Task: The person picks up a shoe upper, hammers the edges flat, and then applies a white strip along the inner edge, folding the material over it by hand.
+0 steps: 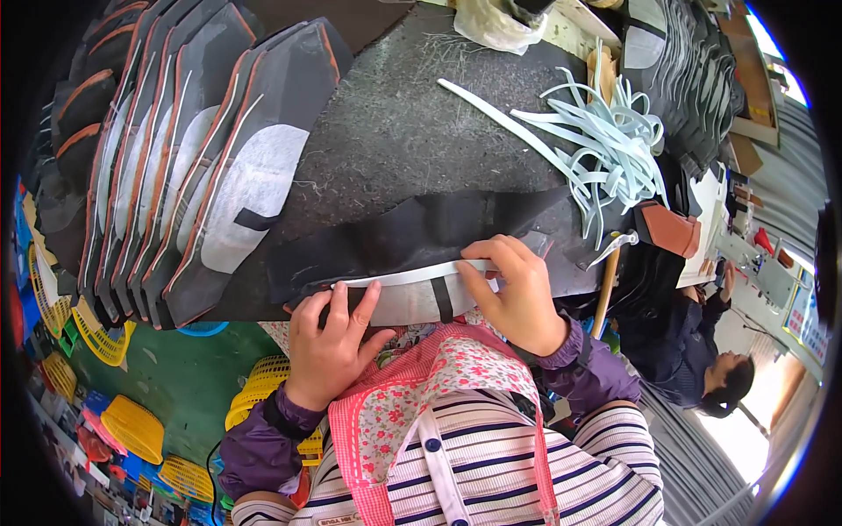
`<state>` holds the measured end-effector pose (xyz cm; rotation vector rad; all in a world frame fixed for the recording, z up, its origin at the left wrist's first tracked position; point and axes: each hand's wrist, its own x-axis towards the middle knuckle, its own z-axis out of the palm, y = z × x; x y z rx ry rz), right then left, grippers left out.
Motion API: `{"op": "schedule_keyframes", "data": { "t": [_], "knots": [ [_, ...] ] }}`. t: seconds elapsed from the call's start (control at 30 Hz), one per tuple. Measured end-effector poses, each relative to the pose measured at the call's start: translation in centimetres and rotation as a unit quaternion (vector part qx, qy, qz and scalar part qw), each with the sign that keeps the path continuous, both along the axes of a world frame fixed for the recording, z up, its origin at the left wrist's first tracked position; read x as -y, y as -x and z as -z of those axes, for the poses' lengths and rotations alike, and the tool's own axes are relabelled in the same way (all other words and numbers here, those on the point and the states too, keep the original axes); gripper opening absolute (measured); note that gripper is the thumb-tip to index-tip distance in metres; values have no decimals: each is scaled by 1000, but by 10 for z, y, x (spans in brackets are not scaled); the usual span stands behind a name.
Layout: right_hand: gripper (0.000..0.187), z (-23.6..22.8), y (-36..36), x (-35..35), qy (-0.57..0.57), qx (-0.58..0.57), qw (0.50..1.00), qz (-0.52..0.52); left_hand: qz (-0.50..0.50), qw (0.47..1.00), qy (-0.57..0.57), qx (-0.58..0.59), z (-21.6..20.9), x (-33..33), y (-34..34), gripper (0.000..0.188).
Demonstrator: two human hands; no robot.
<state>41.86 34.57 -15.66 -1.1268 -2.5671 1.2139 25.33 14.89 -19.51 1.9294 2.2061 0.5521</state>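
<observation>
Centrally, a white strip (412, 275) lies in a shallow curve along the line where a dark panel (377, 232) meets a pale grey patch (399, 303), at the near edge of the workbench (386, 114). The step in hand is judged to be laying and pressing the strip along this line. Good practice would call for light, even tension from the free end, with the strip seated a short stretch at a time, so that the curve neither puckers nor drifts off its line; the crossing at the black band (442, 299) probably deserves a firmer press, since a change of layer there could lift the strip. Pulling too hard might stretch it and later cockle the panel.

Pose: the left hand (329, 342) reaches up from below, back uppermost, its index and middle fingertips resting at the strip's left part, the fingers slightly spread and the thumb standing well away from them, so that it steadies rather than grips. The right hand (522, 294) comes in from the right with bent wrist and arched knuckles; its thumb and index finger are narrowed around the strip near its right end, apparently in a pinch, while the outer fingers curl and their tips cannot be made out
</observation>
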Motion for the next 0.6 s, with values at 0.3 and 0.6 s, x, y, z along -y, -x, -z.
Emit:
{"op": "schedule_keyframes", "data": {
  "t": [0.3, 0.6],
  "knots": [
    [22, 5, -13, -3, -174, 57, 982, -36, 49, 997, -36, 47, -9, -59, -38, 57],
    [21, 15, -53, -19, -66, -61, 993, 82, 111, 993, 22, 42, -12, -79, -42, 53]
  ]
}}
